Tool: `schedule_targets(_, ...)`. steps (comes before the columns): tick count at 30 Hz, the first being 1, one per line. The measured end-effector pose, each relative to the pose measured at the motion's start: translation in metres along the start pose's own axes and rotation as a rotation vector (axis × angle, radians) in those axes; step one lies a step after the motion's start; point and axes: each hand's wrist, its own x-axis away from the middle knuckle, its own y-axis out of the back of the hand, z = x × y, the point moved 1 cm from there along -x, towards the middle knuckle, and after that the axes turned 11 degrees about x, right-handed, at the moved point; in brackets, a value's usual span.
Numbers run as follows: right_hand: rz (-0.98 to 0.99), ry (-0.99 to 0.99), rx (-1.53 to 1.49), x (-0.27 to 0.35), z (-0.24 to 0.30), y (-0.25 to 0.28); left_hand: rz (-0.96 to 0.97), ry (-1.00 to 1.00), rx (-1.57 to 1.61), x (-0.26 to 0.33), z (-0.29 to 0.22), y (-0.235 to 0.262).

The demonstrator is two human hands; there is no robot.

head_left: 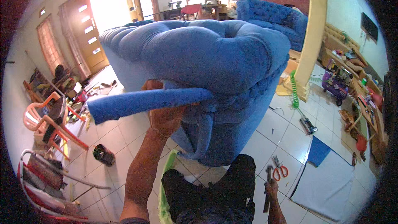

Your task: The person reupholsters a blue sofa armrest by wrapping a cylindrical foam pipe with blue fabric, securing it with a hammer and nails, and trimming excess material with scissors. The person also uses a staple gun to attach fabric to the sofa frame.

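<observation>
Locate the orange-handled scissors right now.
In the head view, the orange-handled scissors lie on the tiled floor at lower right, just right of the hammer-like tool in the right hand and left of the white sheet.

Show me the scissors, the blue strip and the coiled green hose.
Scissors (279, 167): head view, where blades meet handles.
Blue strip (147, 101): head view, middle of its length.
Green hose (294, 90): head view, on its coils.

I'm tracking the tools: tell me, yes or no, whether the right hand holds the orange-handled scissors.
No, the right hand grips a dark hammer-like tool, while the orange-handled scissors lie on the tiled floor.
</observation>
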Motion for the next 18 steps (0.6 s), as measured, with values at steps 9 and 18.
schedule_targets(9,-0.477,1.121,0.021,0.101,0.287,0.17,0.148,-0.271,-0.315,-0.021,-0.015,0.002)
schedule_targets(18,-0.851,1.457,0.257,0.123,0.392,0.219,0.203,-0.542,-0.301,-0.034,0.002,0.009)
